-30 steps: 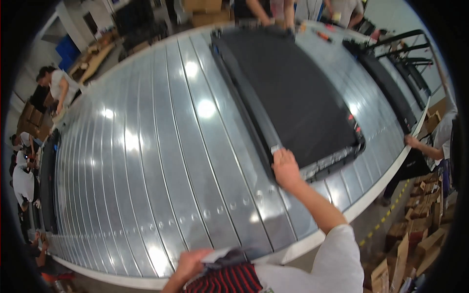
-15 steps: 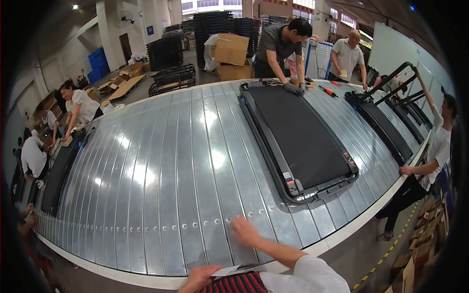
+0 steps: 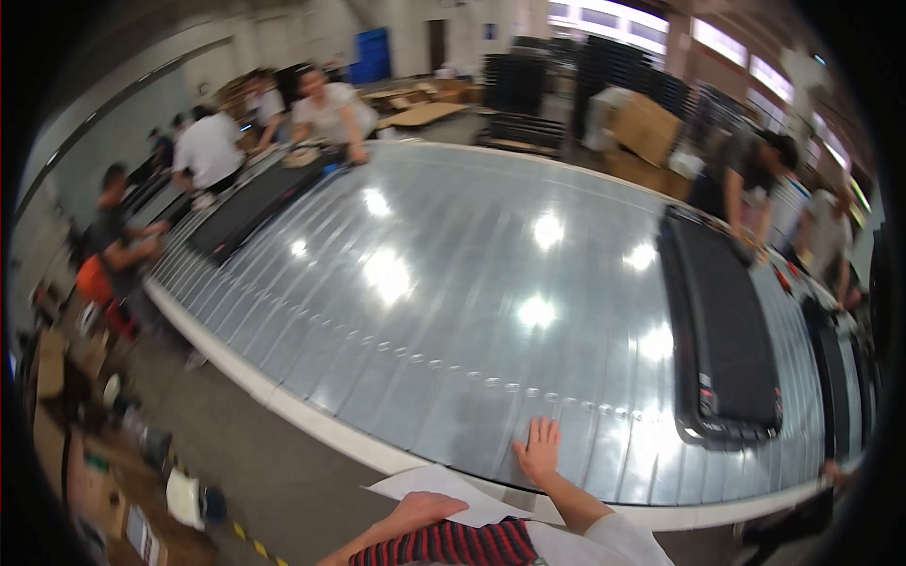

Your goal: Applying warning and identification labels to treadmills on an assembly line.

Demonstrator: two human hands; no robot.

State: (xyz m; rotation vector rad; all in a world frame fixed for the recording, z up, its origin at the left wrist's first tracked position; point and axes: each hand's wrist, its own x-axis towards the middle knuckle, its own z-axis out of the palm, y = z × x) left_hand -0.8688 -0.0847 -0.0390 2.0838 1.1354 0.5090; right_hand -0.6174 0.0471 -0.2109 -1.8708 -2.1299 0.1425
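Nearest us, our left hand (image 3: 425,509) curls on the white paper (image 3: 458,485) by the bench (image 3: 453,321); gripping lightly should avoid creases. Just beyond, our right hand (image 3: 540,453) spreads empty, palm down; we cannot tell whether it touches. Farther right lies a black treadmill (image 3: 725,325).

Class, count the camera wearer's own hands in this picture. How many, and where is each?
2. The left hand holds white paper at the table's near edge; the right hand, fingers spread, is on or just above the tabletop. Neither is hidden.
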